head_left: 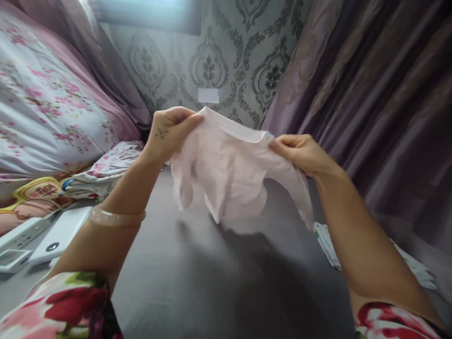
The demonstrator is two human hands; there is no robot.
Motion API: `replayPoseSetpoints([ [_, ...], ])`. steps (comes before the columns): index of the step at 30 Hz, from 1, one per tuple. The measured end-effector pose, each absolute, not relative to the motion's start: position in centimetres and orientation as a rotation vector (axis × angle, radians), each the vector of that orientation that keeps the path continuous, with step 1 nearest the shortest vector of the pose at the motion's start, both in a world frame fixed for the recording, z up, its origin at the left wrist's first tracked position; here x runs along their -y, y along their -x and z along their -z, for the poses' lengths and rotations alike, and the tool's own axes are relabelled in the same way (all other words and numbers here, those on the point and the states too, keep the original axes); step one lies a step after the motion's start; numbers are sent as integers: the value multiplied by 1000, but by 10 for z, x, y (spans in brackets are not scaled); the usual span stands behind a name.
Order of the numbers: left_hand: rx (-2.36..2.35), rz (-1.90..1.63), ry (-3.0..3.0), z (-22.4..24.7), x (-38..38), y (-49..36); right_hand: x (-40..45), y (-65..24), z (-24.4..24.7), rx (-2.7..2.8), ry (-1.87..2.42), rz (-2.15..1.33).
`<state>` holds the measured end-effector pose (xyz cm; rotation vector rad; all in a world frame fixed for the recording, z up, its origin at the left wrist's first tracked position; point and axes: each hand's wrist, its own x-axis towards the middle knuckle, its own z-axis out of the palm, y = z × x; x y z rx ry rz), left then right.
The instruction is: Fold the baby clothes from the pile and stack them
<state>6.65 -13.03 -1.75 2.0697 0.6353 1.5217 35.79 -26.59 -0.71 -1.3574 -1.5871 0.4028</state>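
Over the grey surface [158,282], we've got a pale pink top [233,174] up!
Hanging mid-air, btwn L hand [169,129] w/ grip pinched on one end of its upper edge & R hand [300,150], grip likewise pinched on the other; pale bangle [118,217] nearer us, L side.

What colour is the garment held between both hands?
The garment is pale pink, best seen in the head view.

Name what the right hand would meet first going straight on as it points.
The shirt, which the right hand pinches; beyond it, probably the left hand, though depth is unclear.
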Motion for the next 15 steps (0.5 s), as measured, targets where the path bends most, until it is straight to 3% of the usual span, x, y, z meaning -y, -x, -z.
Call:
replayPoseSetpoints([
  [4, -636, -1195, -2179, 12, 113, -72, 263, -368, 9, 1687, 1358, -359],
  [10, -617, -1032, -2179, 22, 91, -75, 261, -386, 19, 1702, 1315, -375],
  [15, -628, -1191, -2180, 33, 93, -87, 258, -396, 21, 1750, 1424, -178],
])
